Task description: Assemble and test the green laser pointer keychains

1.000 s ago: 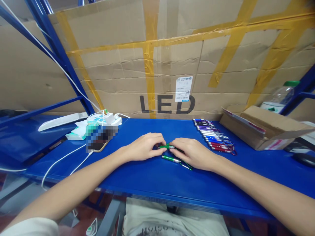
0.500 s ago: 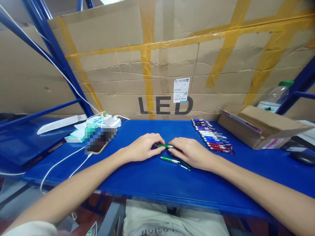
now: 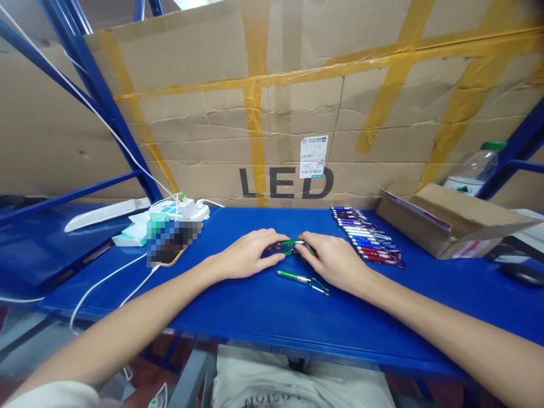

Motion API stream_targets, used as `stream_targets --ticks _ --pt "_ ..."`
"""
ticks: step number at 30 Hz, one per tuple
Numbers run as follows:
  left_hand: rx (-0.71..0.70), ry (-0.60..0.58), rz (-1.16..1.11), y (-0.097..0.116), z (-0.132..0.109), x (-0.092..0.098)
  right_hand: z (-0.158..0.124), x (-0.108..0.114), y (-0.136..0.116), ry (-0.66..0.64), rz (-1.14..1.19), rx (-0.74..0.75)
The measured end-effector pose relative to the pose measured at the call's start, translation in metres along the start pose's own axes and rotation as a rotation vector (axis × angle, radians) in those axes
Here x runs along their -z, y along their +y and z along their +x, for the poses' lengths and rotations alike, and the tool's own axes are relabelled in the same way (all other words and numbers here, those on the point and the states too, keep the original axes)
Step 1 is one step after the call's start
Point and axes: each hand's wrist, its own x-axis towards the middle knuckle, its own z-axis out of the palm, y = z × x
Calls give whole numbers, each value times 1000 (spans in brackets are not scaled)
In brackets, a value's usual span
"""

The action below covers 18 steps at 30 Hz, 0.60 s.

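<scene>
In the middle of the blue tabletop (image 3: pixel 238 309) my two hands meet over a slim green penlight (image 3: pixel 292 243). Fingers and thumb of my left hand (image 3: pixel 250 253) curl around its left end. My right hand (image 3: pixel 329 255) grips the right end, its fingers hiding part of it. Just below, between the fingertips, shows another green piece (image 3: pixel 289 251), partly covered; I cannot make out whether it is a second penlight or a clip. Nearer to me lies a separate green penlight (image 3: pixel 293 276) with a green carabiner clip (image 3: pixel 319 287), touched by neither hand.
Beyond my right hand lies a row of penlights (image 3: pixel 365 238) in several colours. An open cardboard box (image 3: pixel 450 226), a bottle (image 3: pixel 476 167) and a black mouse (image 3: pixel 522 273) are farther right. On the left are a phone (image 3: pixel 172 249), a power strip (image 3: pixel 199 212) and white cables. A large carton (image 3: pixel 204 130) stands behind.
The held penlight has shifted slightly right and up, and a second green piece now shows beneath it. My right fingers have risen a little; the green penlight nearer me stays put.
</scene>
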Motion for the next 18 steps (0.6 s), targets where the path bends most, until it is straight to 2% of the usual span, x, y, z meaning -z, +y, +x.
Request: stream_targets --ticks 8,12,18 --pt "-9 48 -53 -2 -1 -1 1 1 -2 -31 -76 -58" --pt "31 56 -99 -2 -2 -3 2 2 -1 -21 -124 -97" --pt "-35 1 -61 6 -2 0 3 2 3 33 -103 -98"
